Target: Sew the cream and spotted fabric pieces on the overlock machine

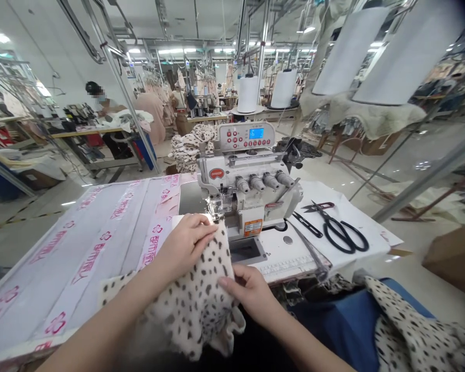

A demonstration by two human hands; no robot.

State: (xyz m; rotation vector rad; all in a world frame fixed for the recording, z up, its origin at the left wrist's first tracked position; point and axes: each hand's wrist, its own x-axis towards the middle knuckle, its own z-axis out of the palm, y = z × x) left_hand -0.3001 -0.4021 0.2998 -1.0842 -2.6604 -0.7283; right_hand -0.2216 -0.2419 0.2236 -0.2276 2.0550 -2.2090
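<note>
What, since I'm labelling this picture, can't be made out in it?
Head view: the part of the spotted cloth under the left hand, covered by that hand.
Head view: the fine print on the orange label, too small.
Head view: the top of the rightmost thread cone, cut off by the top edge.

Black-handled metal scissors (pixel 328 220) lie on the white sheet (pixel 366 209) at right, beside a slim black tool (pixel 309 226). Two big white thread cones (pixel 351 49) upper right, two smaller white cones (pixel 248 94) farther back; brown cardboard box (pixel 455 258) on the floor, far right. Co-worker in a dark cap (pixel 93 89) at a wood-topped table (pixel 87 133), back left.
</note>
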